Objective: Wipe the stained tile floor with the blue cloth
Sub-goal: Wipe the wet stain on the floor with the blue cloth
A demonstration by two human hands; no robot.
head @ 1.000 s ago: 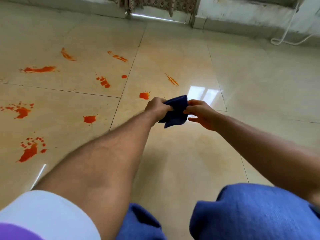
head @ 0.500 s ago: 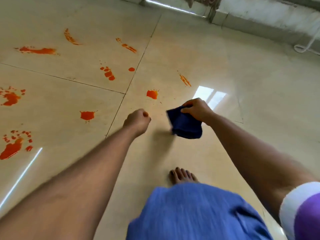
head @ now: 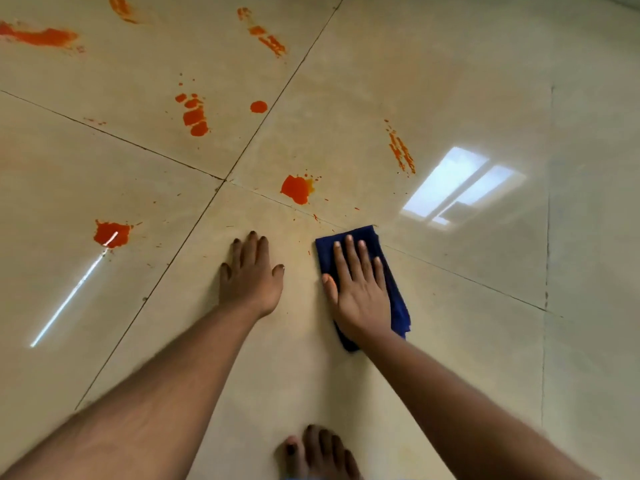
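Hardly any of the job was done, by my reckoning: the tile floor [head: 450,306] carried orange stains right across its far half. The nearest blotch [head: 296,189] sat just beyond the crossing of the grout lines, a second splat [head: 111,233] lay off to the left, and farther out there was a broken cluster [head: 194,114], a round dot [head: 258,106], a streak on the right [head: 401,154] and more smears [head: 45,36] toward the top edge. None of them showed any sign of wiping, though the tile under the hands looked faintly tinted, which I could not read for certain.

The blue cloth [head: 398,299] lay folded flat on the floor, short of the nearest blotch and a little right of it. The right hand [head: 358,285] pressed down on it, palm flat, fingers straight and lightly spread, with cloth showing past the fingertips and along the outer edge. The left hand [head: 251,275] was planted bare on the tile just beside it, fingers extended, holding nothing, apparently propping the person up. A bare foot [head: 318,452] showed at the bottom.
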